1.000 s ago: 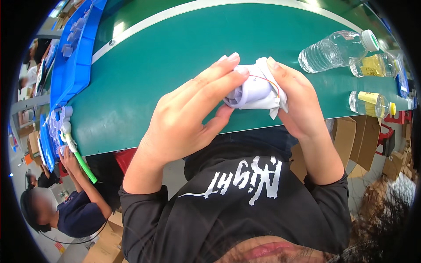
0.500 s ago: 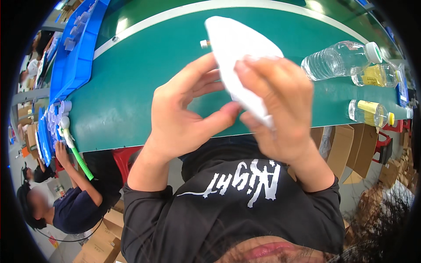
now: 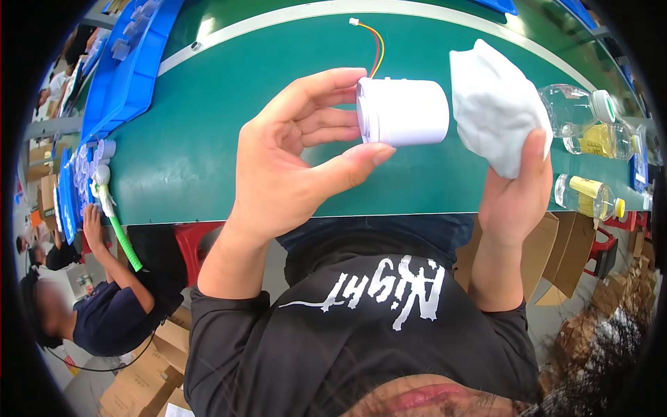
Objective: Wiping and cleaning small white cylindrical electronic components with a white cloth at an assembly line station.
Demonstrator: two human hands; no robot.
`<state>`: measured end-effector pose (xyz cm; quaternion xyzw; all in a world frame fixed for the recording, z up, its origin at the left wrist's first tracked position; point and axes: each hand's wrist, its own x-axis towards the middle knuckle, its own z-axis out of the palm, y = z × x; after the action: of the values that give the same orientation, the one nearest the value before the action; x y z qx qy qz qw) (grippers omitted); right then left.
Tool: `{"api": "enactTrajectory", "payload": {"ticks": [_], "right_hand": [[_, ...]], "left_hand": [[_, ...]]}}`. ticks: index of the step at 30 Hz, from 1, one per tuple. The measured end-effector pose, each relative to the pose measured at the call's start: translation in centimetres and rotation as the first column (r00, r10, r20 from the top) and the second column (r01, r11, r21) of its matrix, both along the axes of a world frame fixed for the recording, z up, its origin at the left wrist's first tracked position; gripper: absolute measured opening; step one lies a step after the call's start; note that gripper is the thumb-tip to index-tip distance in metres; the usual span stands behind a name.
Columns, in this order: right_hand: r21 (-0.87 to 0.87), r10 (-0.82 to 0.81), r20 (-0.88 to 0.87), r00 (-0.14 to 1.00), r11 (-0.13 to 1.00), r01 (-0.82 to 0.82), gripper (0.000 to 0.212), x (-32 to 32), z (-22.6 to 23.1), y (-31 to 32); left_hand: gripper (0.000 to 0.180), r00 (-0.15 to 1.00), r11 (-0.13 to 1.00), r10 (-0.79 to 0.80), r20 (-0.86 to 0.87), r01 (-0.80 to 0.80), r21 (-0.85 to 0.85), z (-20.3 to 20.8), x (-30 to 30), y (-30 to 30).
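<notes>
Between the thumb and fingers of my left hand sits a white plastic cylinder, lying sideways above the green table. Red and yellow wires rise from its ridged left end to a small white connector. My right hand is closed on a white cloth, gripped at its lower right edge. The cloth hangs just to the right of the cylinder, apart from it. Most of my right fingers are hidden behind the cloth.
Clear bottles stand or lie at the right, one with a green-white cap, another with a yellow cap. Blue trays with white cylindrical parts line the left. A green-handled brush juts over the table edge near another person.
My right hand has drawn the cloth away to the right. The white cylinder, mostly covered before, now shows fully in my left hand.
</notes>
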<state>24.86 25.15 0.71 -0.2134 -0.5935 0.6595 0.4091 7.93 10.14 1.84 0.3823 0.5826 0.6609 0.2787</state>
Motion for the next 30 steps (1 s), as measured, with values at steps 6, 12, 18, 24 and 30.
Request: {"api": "enactTrajectory", "payload": {"ticks": [6,12,18,24,30], "right_hand": [[0.907,-0.118,0.285,0.951,0.353,-0.228,0.043,-0.6,0.9,-2.1],[0.958,-0.196,0.24,0.951,0.208,-0.199,0.046,-2.6,1.0,-0.2],[0.182,0.164,0.135,0.977,0.965,-0.187,0.054,-0.7,-0.8,-0.6],[0.081,0.096,-0.007,0.995,0.992,-0.096,0.051,0.6,-0.6,-0.1],[0.115,0.098,0.089,0.991,0.987,-0.108,0.054,1.0,-0.3,-0.7]], "left_hand": [[0.06,0.999,0.999,-0.035,0.031,0.036,-0.005,0.0,0.3,0.1],[0.059,0.996,0.998,-0.066,-0.068,0.067,0.021,0.5,1.1,-0.3],[0.059,0.997,0.997,-0.082,-0.008,0.082,-0.014,-0.1,0.6,-0.4],[0.064,0.99,0.997,-0.07,-0.122,0.075,0.031,-0.3,0.8,0.2],[0.067,0.965,0.993,-0.092,-0.246,0.106,0.048,-0.8,0.9,0.5]]}}
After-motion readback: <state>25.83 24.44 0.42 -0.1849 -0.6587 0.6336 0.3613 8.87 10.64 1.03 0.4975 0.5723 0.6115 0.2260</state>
